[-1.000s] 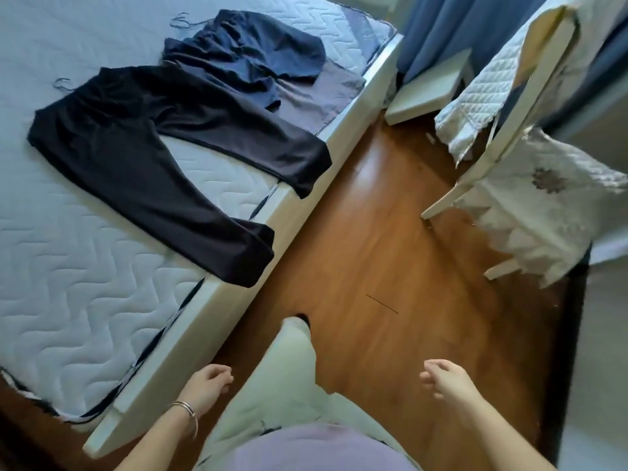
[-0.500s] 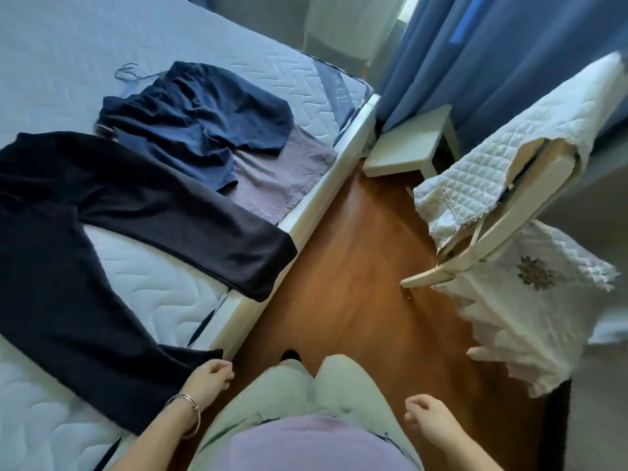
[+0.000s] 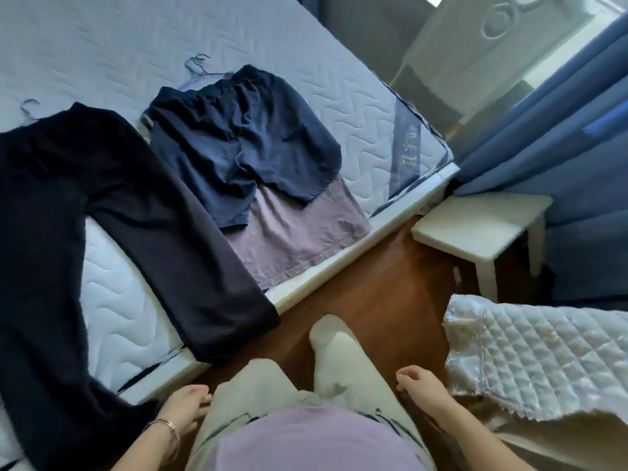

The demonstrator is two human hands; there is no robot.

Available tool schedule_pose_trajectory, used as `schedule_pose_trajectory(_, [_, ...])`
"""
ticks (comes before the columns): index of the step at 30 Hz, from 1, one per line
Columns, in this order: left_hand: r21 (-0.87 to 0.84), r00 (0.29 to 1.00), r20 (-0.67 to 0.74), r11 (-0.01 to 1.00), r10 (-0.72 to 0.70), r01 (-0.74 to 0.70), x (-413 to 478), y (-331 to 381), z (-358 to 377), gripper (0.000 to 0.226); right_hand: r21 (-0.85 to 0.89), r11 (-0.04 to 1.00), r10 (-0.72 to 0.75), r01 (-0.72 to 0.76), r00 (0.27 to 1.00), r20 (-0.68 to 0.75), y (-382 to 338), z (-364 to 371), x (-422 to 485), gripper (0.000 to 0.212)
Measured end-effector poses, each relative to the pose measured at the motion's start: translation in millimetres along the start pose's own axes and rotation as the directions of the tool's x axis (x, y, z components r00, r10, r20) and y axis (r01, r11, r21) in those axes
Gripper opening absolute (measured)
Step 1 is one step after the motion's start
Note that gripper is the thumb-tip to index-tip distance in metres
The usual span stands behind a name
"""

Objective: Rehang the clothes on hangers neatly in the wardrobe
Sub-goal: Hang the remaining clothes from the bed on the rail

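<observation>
A white stool (image 3: 475, 229) stood on the floor just off the bed's far corner. A white quilted cover (image 3: 543, 362) lay draped across from the bed's long side, leaving a strip of floor between. Blue curtains (image 3: 560, 113) hung beyond the bed's far end.

The left hand (image 3: 185, 406), with a thin bracelet (image 3: 163, 424) at the wrist, hung beside the bed's near edge, fingers loosely curled and holding nothing. The right hand (image 3: 421, 385) hung further from the bed, near the quilted cover, also loosely curled and empty.

On the bed (image 3: 102, 45), a bare quilted mattress, black trousers (image 3: 119, 215) lay spread with one leg end over the edge. Navy shorts (image 3: 238, 141) lay beside them, overlapping a mauve garment (image 3: 299, 232). A wire hanger hook (image 3: 197, 64) poked out above the shorts, and another hook (image 3: 29, 107) showed above the trousers. The floor (image 3: 373, 283) beside the bed was brown wood.
</observation>
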State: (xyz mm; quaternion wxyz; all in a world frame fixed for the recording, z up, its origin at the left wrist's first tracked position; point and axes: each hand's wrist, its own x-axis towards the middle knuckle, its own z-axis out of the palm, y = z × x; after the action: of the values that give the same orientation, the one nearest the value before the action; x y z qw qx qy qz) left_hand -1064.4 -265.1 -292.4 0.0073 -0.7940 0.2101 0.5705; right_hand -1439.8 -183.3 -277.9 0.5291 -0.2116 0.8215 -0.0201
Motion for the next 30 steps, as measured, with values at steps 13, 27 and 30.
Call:
schedule_pose_trajectory(13, [-0.046,1.000,0.023,0.999,-0.019,0.020,9,77,38,0.022,-0.187,0.981,-0.047,0.056,0.998,0.053,-151,-86,83,0.014])
schedule_pose_trajectory(27, [-0.127,0.926,-0.167,0.924,0.338,-0.360,111,352,-3,0.025,-0.316,0.864,-0.328,0.391,0.915,0.236,-450,-87,193,0.013])
schedule_pose_trajectory(30, [0.003,0.864,-0.297,0.905,0.407,-0.425,165,428,-9,0.029,-0.410,0.780,-0.412,0.473,0.881,0.233,-528,-77,250,0.016])
